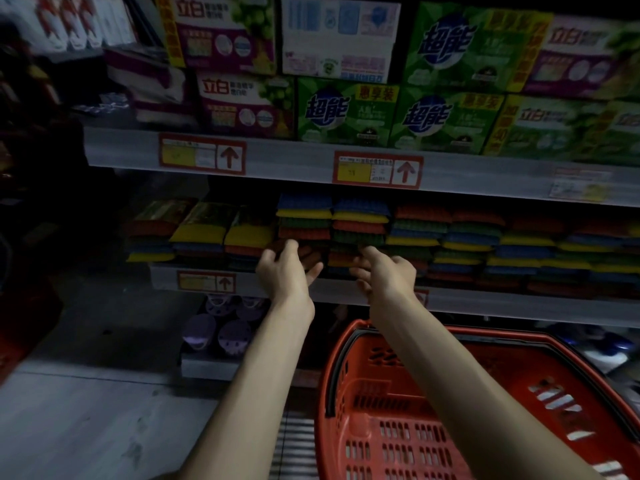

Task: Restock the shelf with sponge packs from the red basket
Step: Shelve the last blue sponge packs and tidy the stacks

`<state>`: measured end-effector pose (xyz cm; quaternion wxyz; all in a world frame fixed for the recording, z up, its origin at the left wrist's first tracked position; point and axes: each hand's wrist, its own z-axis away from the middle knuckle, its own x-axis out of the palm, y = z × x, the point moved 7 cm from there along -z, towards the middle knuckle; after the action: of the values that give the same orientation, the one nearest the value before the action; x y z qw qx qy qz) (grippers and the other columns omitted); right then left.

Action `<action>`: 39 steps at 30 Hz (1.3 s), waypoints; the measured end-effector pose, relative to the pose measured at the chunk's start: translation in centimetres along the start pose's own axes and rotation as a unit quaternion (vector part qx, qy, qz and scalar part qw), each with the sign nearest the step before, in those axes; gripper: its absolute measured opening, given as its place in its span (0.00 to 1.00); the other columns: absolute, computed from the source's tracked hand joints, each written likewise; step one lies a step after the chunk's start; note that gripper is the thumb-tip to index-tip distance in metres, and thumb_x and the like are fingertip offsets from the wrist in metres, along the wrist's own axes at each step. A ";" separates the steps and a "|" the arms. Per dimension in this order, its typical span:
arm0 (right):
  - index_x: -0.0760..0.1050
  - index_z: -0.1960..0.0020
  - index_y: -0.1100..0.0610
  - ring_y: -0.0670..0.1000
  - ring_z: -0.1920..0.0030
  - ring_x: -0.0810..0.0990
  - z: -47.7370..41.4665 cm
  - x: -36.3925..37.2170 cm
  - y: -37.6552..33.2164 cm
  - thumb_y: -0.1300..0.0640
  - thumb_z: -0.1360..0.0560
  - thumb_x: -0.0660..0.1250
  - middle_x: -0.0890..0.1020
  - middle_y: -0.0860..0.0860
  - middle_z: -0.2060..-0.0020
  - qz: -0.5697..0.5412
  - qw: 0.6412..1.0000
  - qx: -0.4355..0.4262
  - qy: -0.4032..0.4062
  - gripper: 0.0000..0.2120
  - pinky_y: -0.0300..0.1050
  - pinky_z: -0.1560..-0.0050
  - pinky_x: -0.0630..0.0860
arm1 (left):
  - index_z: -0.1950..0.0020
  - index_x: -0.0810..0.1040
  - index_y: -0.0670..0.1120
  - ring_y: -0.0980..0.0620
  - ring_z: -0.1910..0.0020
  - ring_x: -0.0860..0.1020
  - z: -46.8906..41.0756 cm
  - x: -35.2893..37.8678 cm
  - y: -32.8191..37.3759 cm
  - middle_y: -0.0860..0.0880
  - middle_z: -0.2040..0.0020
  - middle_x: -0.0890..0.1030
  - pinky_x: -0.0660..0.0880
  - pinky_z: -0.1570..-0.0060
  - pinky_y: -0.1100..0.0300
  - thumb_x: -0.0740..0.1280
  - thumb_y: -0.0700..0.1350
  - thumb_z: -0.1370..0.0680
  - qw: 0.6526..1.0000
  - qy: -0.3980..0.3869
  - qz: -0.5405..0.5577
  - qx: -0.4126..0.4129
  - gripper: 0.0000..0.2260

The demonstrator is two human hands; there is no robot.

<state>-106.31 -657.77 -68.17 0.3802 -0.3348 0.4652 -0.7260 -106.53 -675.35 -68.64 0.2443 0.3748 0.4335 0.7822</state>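
Stacks of sponge packs (360,223) in blue, yellow, green and red fill the middle shelf (485,304). My left hand (285,271) reaches into the stacks at the shelf front, fingers above and thumb below a dark reddish sponge pack (309,255) low in the row. My right hand (386,273) is just to its right, its straight fingers touching the neighbouring stack while the others hang loosely curled. The red basket (334,375) stands below my right forearm; no packs show in the part of it I see.
Boxes of detergent (346,112) line the shelf above, with price tags (377,169) on its edge. Purple round items (221,334) sit on the bottom shelf at the left. Grey floor (86,427) lies at the lower left.
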 end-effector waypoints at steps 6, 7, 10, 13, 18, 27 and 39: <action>0.64 0.23 0.62 0.50 0.65 0.84 0.2 0.0 -0.3 0.58 0.20 0.70 0.86 0.59 0.51 0.015 1.000 -0.005 -0.001 0.29 0.41 0.68 0.75 | 0.53 0.73 0.45 0.38 0.46 0.83 -0.1 0.1 0.2 0.39 0.46 0.79 0.79 0.69 0.61 0.64 0.41 0.17 1.000 -0.008 0.003 -0.023 0.05; 0.63 0.22 0.62 0.49 0.65 0.84 0.3 -0.1 -0.3 0.58 0.20 0.70 0.86 0.59 0.50 0.019 1.000 -0.005 0.000 0.29 0.40 0.69 0.74 | 0.53 0.73 0.45 0.39 0.47 0.83 -0.2 0.1 0.3 0.39 0.45 0.79 0.79 0.70 0.61 0.64 0.41 0.17 1.000 -0.008 0.000 -0.024 0.05; 0.63 0.22 0.62 0.47 0.70 0.82 0.4 -0.3 -0.3 0.57 0.20 0.70 0.86 0.60 0.51 0.028 1.000 -0.008 0.005 0.29 0.35 0.78 0.70 | 0.47 0.73 0.44 0.44 0.54 0.85 0.0 0.3 0.4 0.42 0.48 0.80 0.78 0.72 0.62 0.63 0.41 0.16 1.000 -0.015 0.004 -0.023 0.01; 0.66 0.25 0.65 0.43 0.76 0.81 0.2 -0.3 0.0 0.57 0.20 0.70 0.86 0.60 0.53 0.024 1.000 -0.012 0.001 0.27 0.33 0.80 0.68 | 0.40 0.72 0.40 0.50 0.65 0.84 0.3 0.5 0.5 0.44 0.53 0.80 0.78 0.73 0.62 0.63 0.40 0.16 1.000 -0.022 0.006 -0.007 0.06; 0.65 0.24 0.64 0.46 0.70 0.85 0.3 -0.8 0.2 0.57 0.21 0.71 0.85 0.60 0.48 0.008 1.000 -0.007 -0.005 0.29 0.36 0.77 0.72 | 0.38 0.69 0.41 0.48 0.65 0.84 0.5 0.3 0.4 0.45 0.54 0.79 0.81 0.71 0.58 0.67 0.40 0.18 1.000 -0.018 -0.007 0.000 0.11; 0.76 0.47 0.61 0.46 0.75 0.73 1.7 -2.1 -0.7 0.60 0.21 0.72 0.77 0.48 0.72 0.038 0.998 -0.002 -0.054 0.07 0.39 0.72 0.69 | 0.48 0.80 0.40 0.46 0.56 0.87 2.0 -0.2 0.3 0.42 0.54 0.85 0.84 0.59 0.57 0.71 0.43 0.19 0.990 -0.101 -0.099 0.024 0.06; 0.83 0.49 0.56 0.49 0.60 0.84 5.2 -5.4 -3.2 0.51 0.23 0.74 0.85 0.50 0.58 0.184 0.968 -0.129 -0.115 0.09 0.41 0.59 0.78 | 0.46 0.82 0.49 0.54 0.50 0.85 8.2 -1.6 0.4 0.49 0.51 0.86 0.81 0.46 0.55 0.69 0.42 0.18 0.952 -0.215 -0.202 0.078 0.04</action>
<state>-100.10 -654.41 -64.12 0.5116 -0.3706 0.5619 -0.5340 -99.02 -672.66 -66.05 0.4542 0.4565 0.4974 0.5814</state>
